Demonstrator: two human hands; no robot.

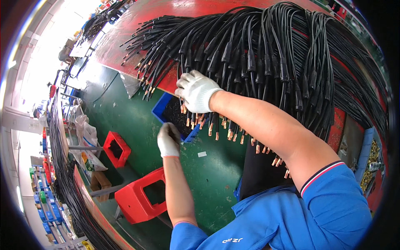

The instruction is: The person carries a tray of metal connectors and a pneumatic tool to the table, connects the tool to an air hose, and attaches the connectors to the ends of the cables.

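My right hand [196,92], in a white knit glove, is closed around black cable [181,68] at the near edge of a large bundle. Bare copper ends [187,121] stick out below it and along the bundle's lower side. The other cables [250,62] lie draped in a thick fan, with moulded black connectors [251,61] partway along. To the lower left, my left hand [168,140] is raised beside a blue bin [160,105]. Its glove is darkened at the fingers, which look curled in; anything inside them is hidden.
The bundle rests on a red-topped table [121,39]. Black scraps [175,113] lie in the blue bin on the green floor [204,175]. Red plastic stools [139,200] stand at left, near another bench loaded with black cables [62,166]. A tray of brass-coloured parts [371,160] sits at right.
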